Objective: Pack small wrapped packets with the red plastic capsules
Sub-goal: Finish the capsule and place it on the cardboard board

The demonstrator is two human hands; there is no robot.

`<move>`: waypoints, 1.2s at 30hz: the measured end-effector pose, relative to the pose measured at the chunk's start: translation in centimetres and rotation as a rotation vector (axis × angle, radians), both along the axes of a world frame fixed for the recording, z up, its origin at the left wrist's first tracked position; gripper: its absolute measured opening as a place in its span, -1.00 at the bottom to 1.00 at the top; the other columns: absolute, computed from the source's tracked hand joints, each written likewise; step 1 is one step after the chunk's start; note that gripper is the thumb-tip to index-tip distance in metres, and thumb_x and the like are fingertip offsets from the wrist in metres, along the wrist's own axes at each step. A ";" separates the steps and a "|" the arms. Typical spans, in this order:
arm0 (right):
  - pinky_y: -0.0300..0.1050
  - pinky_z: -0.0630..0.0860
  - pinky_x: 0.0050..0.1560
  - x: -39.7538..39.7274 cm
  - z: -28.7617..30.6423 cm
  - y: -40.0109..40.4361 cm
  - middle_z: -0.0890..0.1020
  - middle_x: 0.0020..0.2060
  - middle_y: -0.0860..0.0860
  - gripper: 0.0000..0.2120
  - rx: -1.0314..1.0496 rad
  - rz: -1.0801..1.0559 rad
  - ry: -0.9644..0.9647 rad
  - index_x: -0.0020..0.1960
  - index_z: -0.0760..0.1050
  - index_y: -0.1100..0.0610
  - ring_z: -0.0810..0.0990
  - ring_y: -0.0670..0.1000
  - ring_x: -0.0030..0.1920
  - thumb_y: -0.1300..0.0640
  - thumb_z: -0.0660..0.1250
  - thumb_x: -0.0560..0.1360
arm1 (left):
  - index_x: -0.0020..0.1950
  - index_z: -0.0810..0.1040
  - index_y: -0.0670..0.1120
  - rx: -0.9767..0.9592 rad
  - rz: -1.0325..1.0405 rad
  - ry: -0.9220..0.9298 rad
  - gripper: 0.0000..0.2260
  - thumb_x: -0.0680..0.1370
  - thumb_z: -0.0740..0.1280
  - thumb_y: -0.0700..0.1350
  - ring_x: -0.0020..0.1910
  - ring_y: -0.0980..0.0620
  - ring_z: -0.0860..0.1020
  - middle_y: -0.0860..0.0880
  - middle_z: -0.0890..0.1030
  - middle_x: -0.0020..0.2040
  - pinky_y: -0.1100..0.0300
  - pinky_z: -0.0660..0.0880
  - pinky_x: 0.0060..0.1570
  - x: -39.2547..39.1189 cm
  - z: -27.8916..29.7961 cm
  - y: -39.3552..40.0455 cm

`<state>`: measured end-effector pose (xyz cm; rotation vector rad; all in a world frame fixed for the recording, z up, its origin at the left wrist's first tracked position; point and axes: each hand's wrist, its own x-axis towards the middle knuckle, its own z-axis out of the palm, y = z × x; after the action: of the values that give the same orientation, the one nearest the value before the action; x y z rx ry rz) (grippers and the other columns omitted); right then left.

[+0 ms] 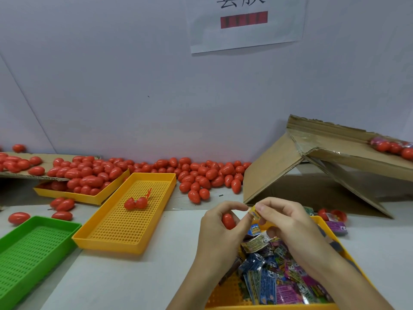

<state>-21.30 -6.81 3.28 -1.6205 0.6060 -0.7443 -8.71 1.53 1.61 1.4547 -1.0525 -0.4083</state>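
Seen from above and slightly behind the hands, a pale work table (125, 276) runs along a plain wall. Furthest left, a green perforated tray (29, 253) sits at the table's near edge, with a few loose red capsules (19, 217) just beyond it. Behind that, a yellow tray heaped with capsules (87, 177) lies partly under a flat sheet of cardboard (48, 161) that carries more of them. Next to the right, a second yellow perforated tray (125, 220) holds one opened capsule (135, 202), its two halves lying side by side. A long drift of capsules (201, 173) is piled against the wall behind it. Right of centre, the left hand (220, 224) curls its fingers round a single red capsule (228, 221), holding it in the palm. Touching it, the right hand (288, 222) pinches a small yellow wrapped packet (254, 211) between thumb and fingertips, held just beside the capsule. Beneath both hands, a third yellow tray (321, 222) is full of colourful wrapped packets (274, 278) in blue, purple and green. Behind it, a collapsed cardboard box (290, 171) leans open, with more capsules (391, 147) resting on its upper flap. Near the box's right foot lie an open capsule (333, 214) and a purple packet (338, 228). High on the wall hangs a paper sign (245, 30) with a red bar.
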 end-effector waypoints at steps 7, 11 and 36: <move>-0.24 0.38 -0.16 0.2 -0.3 -0.1 0.61 -0.37 -0.18 -0.78 -0.018 0.010 0.171 -0.11 0.71 -0.05 0.55 -0.29 -0.28 -0.04 0.30 0.57 | -0.22 0.67 0.04 -0.019 0.040 0.057 -0.83 0.50 0.44 -0.21 -0.49 0.18 0.38 0.08 0.51 -0.47 0.34 0.34 -0.44 0.3 0.2 0.0; -0.27 0.38 -0.15 0.2 -0.1 0.1 0.66 -0.33 -0.19 -0.76 -0.030 -0.020 0.139 -0.13 0.73 -0.11 0.57 -0.33 -0.26 -0.03 0.30 0.58 | -0.20 0.64 0.07 0.000 0.054 -0.043 -0.84 0.52 0.44 -0.17 -0.44 0.18 0.40 0.01 0.51 -0.44 0.24 0.39 -0.40 0.1 0.0 0.0; -0.43 0.42 -0.42 0.2 -0.7 -0.4 0.65 -0.42 -0.14 -0.87 -0.048 -0.069 0.007 -0.09 0.73 0.01 0.55 -0.29 -0.42 0.13 0.40 0.53 | -0.08 0.64 0.04 -0.007 0.077 0.011 -0.90 0.53 0.44 -0.17 -0.43 0.21 0.51 0.15 0.54 -0.43 0.41 0.41 -0.40 0.3 0.3 0.2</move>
<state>-21.13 -7.25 2.55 -1.6531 0.6564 -0.8097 -8.45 1.70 1.93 1.4798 -0.9851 -0.3571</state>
